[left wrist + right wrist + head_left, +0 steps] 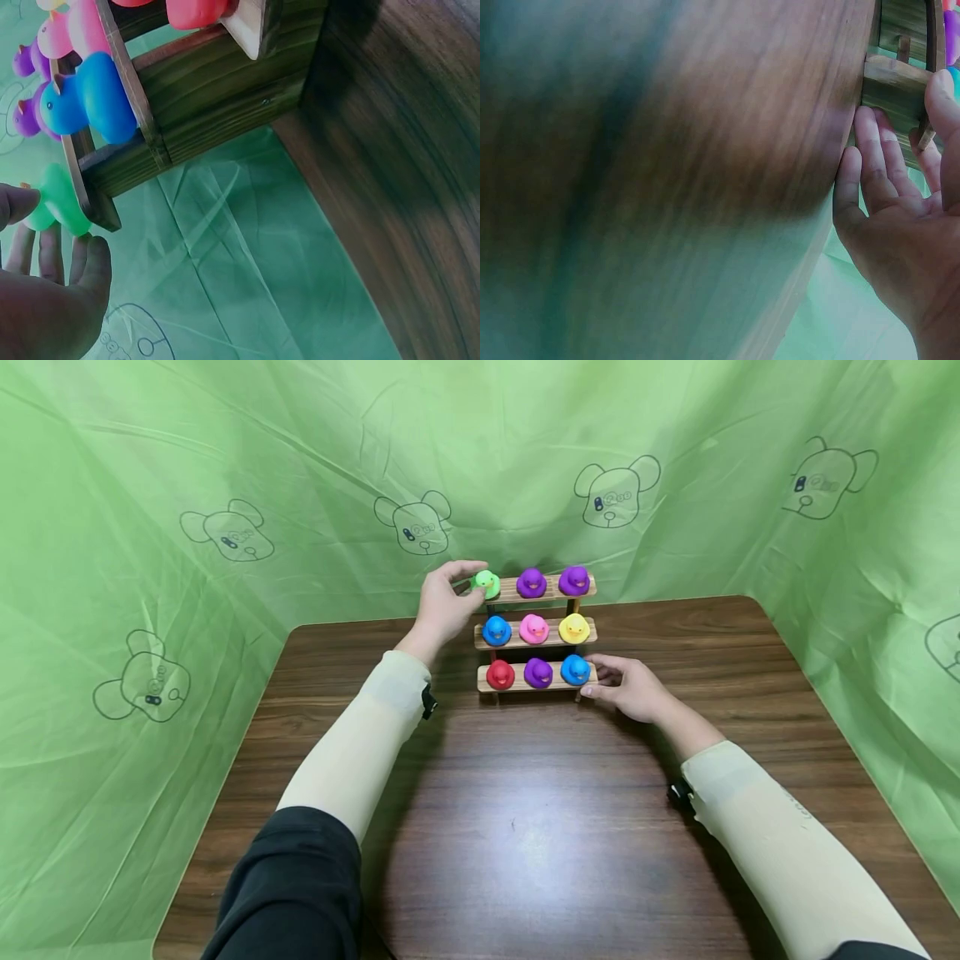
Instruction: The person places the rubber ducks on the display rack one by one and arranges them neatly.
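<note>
A three-step wooden display rack point(520, 687) stands at the back of the table with three rubber ducks on each step. My left hand point(444, 607) pinches the green rubber duck point(488, 582) at the left end of the top step, beside two purple ducks point(532, 583). In the left wrist view the thumb and fingers lie on either side of the green duck point(60, 201). My right hand point(628, 687) grips the right end of the bottom step, next to a blue duck point(576, 670). The right wrist view shows its thumb over the step's end, other fingers partly extended.
On the middle step sit blue, pink point(534, 629) and yellow ducks. Red point(500, 675) and purple ducks share the bottom step. Green cloth point(495, 460) with bear-head drawings hangs behind and beside the brown wooden table point(525, 818).
</note>
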A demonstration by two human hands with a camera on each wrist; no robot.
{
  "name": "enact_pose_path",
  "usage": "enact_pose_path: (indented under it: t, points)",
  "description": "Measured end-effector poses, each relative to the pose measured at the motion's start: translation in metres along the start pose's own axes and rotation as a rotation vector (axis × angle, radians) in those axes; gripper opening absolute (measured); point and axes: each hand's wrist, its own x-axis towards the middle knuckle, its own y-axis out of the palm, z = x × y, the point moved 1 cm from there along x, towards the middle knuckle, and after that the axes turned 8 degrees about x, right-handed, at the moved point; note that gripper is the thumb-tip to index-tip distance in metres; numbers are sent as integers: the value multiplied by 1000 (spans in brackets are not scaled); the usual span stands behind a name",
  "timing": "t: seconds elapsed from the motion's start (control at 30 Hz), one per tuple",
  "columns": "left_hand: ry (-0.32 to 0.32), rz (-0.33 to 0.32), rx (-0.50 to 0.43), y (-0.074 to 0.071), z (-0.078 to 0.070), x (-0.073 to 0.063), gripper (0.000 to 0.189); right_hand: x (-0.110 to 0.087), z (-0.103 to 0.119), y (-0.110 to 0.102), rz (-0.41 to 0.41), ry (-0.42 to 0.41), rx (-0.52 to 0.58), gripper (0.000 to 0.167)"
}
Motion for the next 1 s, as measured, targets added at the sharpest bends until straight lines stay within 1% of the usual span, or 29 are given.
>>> enact_pose_path:
  t: [0.2, 0.3, 0.43, 0.53, 0.77, 1.0]
  points:
    - [22, 14, 35, 7, -6, -1, 33, 0, -1, -1, 0, -4, 0, 63]
    - [17, 24, 60, 8, -8, -1, 33, 1, -2, -1, 0, -4, 0, 64]
    - [0, 37, 118, 9, -7, 0, 34, 1, -2, 0, 0, -6, 6, 64]
    - [4, 47, 147, 10, -6, 0, 34, 1, -2, -1, 1, -12, 13, 63]
    - [0, 60, 126, 11, -3, 2, 35, 1, -2, -1, 3, -16, 8, 63]
    - [-6, 60, 121, 11, -3, 1, 35, 1, -1, -1, 6, -5, 11, 63]
